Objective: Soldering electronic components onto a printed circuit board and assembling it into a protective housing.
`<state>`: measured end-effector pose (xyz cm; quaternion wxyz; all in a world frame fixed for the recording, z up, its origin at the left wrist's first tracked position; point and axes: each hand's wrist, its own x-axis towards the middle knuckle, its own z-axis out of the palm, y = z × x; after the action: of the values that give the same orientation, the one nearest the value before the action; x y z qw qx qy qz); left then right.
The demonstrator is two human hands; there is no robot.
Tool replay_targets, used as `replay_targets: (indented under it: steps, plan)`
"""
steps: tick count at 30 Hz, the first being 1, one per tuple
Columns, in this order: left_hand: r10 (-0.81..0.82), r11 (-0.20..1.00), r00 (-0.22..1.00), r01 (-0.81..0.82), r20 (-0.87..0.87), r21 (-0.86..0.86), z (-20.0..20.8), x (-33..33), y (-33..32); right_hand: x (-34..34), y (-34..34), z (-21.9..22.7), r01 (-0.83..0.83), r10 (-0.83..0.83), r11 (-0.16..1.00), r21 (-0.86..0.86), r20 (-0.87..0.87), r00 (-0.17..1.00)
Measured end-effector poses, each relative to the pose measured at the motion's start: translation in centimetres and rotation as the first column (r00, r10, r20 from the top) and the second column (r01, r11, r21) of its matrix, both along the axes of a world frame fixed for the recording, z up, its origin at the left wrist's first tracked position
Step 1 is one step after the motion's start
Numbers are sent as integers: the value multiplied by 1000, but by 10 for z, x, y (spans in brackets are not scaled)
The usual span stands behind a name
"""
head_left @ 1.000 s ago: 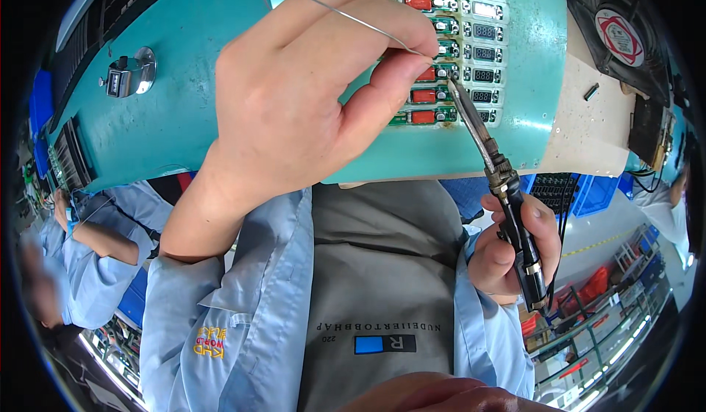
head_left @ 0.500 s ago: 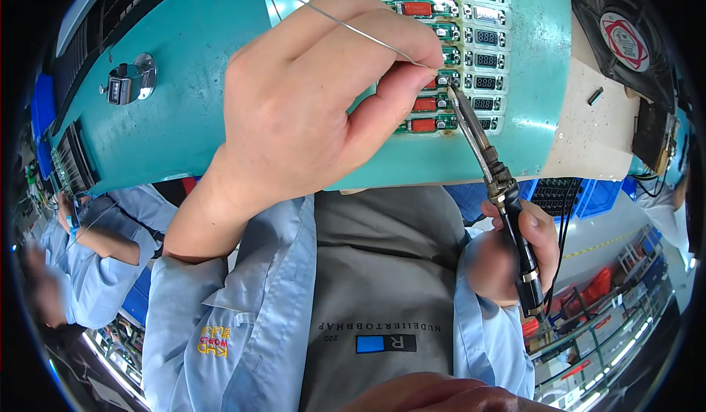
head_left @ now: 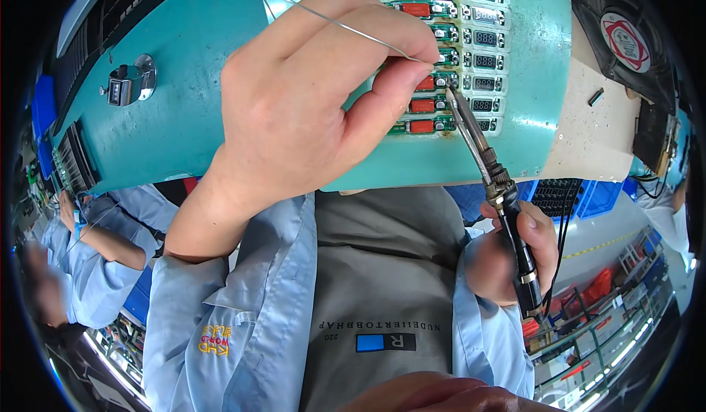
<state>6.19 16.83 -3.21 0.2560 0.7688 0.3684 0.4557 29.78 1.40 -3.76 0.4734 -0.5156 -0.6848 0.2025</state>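
My left hand (head_left: pixel 301 103) pinches a thin silvery solder wire (head_left: pixel 334 22) between thumb and forefinger, over a column of small green circuit boards (head_left: pixel 441 33). Each board carries a red block-shaped component (head_left: pixel 421 126). Beside them runs a column of small dark digit displays (head_left: pixel 483 62). My right hand (head_left: pixel 540 235) is closed around the black handle of a soldering iron (head_left: pixel 507 191). The iron's tip rests at the right end of one board, beside a small round component; whether it touches is too small to tell. My left fingers hide the left part of several boards.
A metal tally counter (head_left: pixel 121 88) sits on the green mat (head_left: pixel 191 66) at left. A black fan (head_left: pixel 621 37) stands at far right, near a small black cylindrical part (head_left: pixel 596 97). Blue crates (head_left: pixel 596 197) lie below the table edge. Another person (head_left: pixel 95 250) works at lower left.
My left hand has drawn slightly left with the solder wire, so its end sits a little farther from the iron's tip. My right hand and the iron have barely moved.
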Motion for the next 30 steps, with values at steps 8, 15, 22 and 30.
replay_targets:
  steps: [8, 15, 22, 30]
  plan:
    - [3, 1000, 1000, -4, 18, 29, 2, -1, -3, 2, -8, -7, 42, -36, 998, 45, -115, 993]
    - [-11, 999, 999, 8, -53, -54, 13, -3, -10, 2, -13, -8, 22, -16, 999, 30, -212, 977]
    - [-15, 999, 999, 13, 39, 53, -1, -2, -6, -2, -13, -5, 26, -23, 1000, 9, -201, 979]
    - [11, 998, 999, -13, 40, 55, -2, 0, -3, -19, -3, -7, 144, -133, 989, 38, -216, 967]
